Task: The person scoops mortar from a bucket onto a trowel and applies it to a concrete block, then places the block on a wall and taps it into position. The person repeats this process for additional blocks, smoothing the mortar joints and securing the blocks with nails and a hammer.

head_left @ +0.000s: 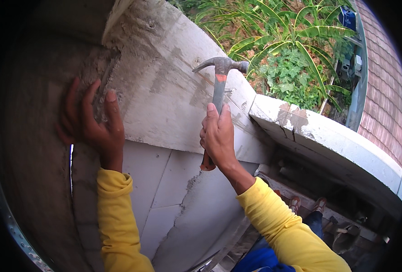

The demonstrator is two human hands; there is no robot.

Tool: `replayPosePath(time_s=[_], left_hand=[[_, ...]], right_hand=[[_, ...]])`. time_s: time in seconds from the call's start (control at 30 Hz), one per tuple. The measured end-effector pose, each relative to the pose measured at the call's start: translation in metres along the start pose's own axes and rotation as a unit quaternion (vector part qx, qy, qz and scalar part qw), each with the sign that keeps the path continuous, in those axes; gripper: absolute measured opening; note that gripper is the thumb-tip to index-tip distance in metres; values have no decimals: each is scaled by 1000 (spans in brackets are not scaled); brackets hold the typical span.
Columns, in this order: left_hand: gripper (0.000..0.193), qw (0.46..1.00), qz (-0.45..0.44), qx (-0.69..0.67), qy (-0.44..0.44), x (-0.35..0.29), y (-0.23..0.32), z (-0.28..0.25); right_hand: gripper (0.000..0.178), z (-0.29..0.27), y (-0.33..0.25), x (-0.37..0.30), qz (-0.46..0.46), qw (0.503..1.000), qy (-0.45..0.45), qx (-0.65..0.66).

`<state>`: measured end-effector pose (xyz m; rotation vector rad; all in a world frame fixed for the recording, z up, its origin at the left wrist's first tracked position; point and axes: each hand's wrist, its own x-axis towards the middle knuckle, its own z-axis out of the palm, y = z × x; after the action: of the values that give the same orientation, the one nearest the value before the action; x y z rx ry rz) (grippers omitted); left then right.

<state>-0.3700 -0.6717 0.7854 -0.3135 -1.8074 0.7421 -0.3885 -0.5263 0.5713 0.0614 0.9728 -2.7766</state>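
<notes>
My right hand [219, 133] is wrapped round the handle of a claw hammer [218, 90], which stands upright in view with its dark steel head at the top, claw to the left and striking face to the right. Behind the hammer lies a pale, rough concrete ledge [160, 90] with grey mortar smears. Over at the left, my left hand [94, 118] has its fingers spread against a dark, rough concrete surface [38, 113] and holds nothing. Whether its palm touches is hidden.
Below the ledge is a light block wall [160, 181] with a jagged mortar line. A white parapet [337, 136] curves away right. Beyond are banana plants [296, 36] and a brown tiled roof [387, 81]. My shoes [319, 205] and a dark pan-like container [346, 238] show far below.
</notes>
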Motion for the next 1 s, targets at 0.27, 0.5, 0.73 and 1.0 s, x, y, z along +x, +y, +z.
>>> replayPosePath(time_s=[0.27, 0.5, 0.73, 1.0], left_hand=[[33, 1000, -7, 3, -8, -4, 4, -1], [35, 1000, -2, -1, -8, 1, 6, -2], [36, 1000, 10, 1, -7, 3, 6, -2], [33, 1000, -6, -10, 4, 2, 6, 2]], right_hand=[[29, 6, 6, 1, 9, 999, 25, 39], [29, -7, 15, -6, 22, 999, 13, -40], [33, -25, 8, -11, 31, 999, 37, -17], [38, -19, 14, 10, -39, 981, 60, -182]])
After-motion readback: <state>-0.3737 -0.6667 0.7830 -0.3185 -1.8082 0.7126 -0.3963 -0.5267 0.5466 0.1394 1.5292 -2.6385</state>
